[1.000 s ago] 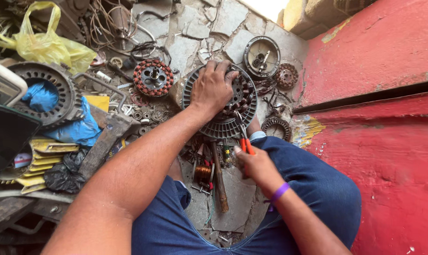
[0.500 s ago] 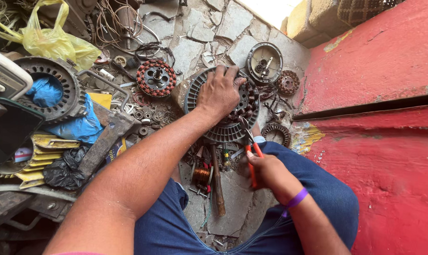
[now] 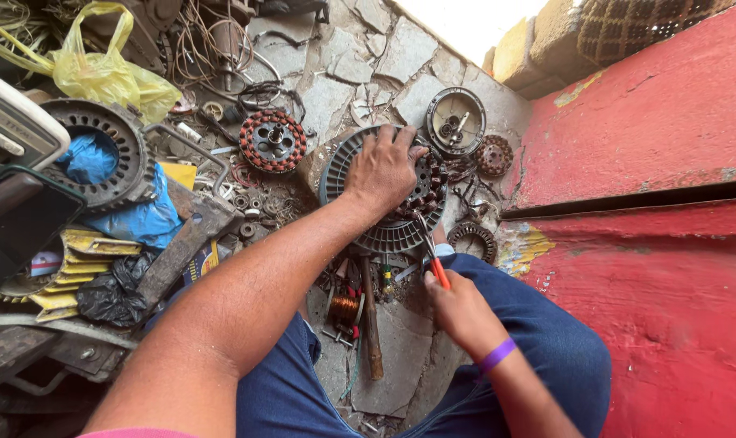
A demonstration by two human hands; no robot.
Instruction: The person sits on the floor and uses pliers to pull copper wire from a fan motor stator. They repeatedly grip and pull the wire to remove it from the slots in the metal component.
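Observation:
My left hand (image 3: 382, 169) lies flat on a round grey motor housing (image 3: 360, 227) with ribbed rim and copper-wound coils inside, pressing it to the stone floor. My right hand (image 3: 459, 308), with a purple band at the wrist, grips red-handled cutters (image 3: 434, 261) whose tips reach into the housing's coils at its near right edge. My knees in blue trousers frame the work.
A red-wound stator (image 3: 272, 140), a round metal cover (image 3: 456, 122), a small rusty gear (image 3: 494, 155) and a ring (image 3: 472, 240) lie around. A hammer (image 3: 371, 316) rests between my legs. Left: yellow bag (image 3: 100, 73), ribbed housing (image 3: 100, 154). Red wall (image 3: 652, 243) at right.
The view has drifted slightly; my left hand stays on the housing. My right hand with the cutters has shifted a little, tips still at the coils.

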